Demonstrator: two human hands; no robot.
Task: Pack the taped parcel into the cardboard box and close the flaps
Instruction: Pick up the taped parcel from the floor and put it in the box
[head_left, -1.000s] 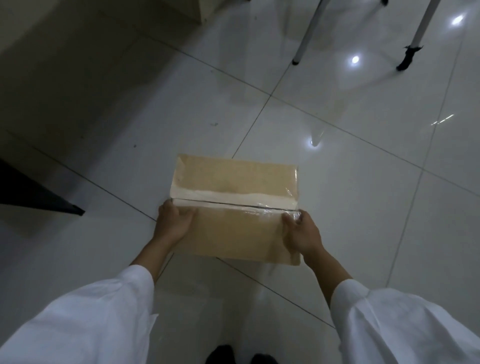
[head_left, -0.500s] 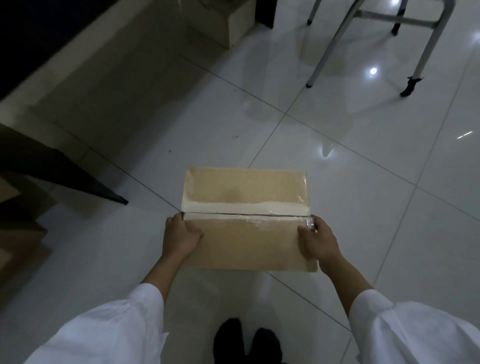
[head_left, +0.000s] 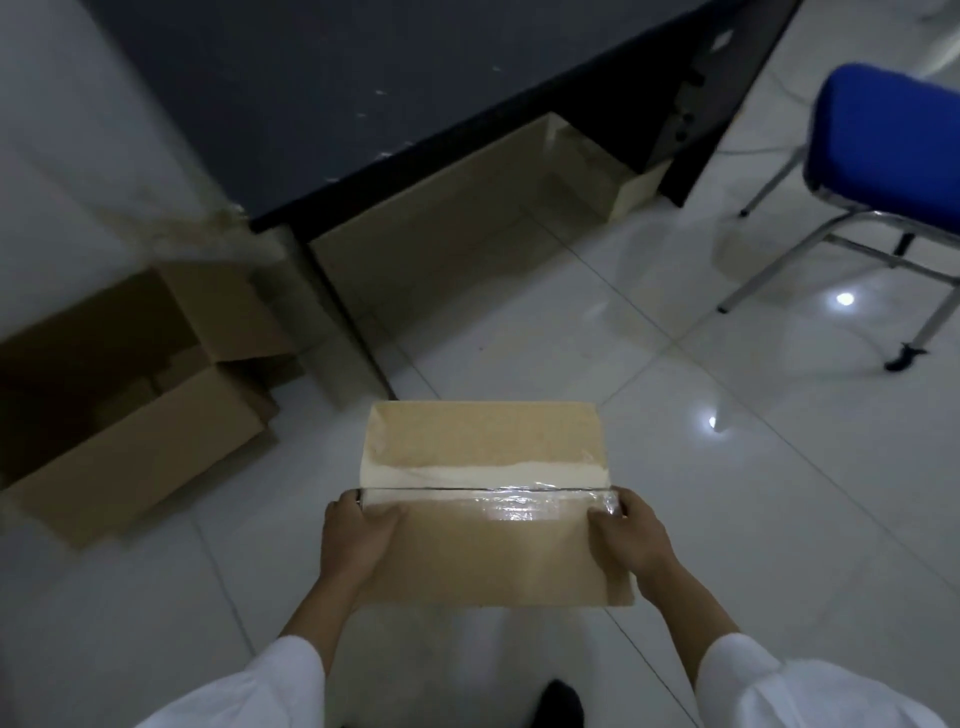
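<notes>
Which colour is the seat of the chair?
Blue; the chair seat shows in the head view.

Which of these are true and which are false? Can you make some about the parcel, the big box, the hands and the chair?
1. Both hands hold the taped parcel. True: the left hand grips its left end and the right hand its right end.
2. The parcel is already inside the cardboard box. False: it is held above the floor, apart from the box.
3. The cardboard box is open. True: its flaps stand up and the inside shows.
4. The cardboard box sits to the right of the parcel. False: it sits on the floor to the left.
5. The chair has a red seat. False: the seat is blue.
</notes>
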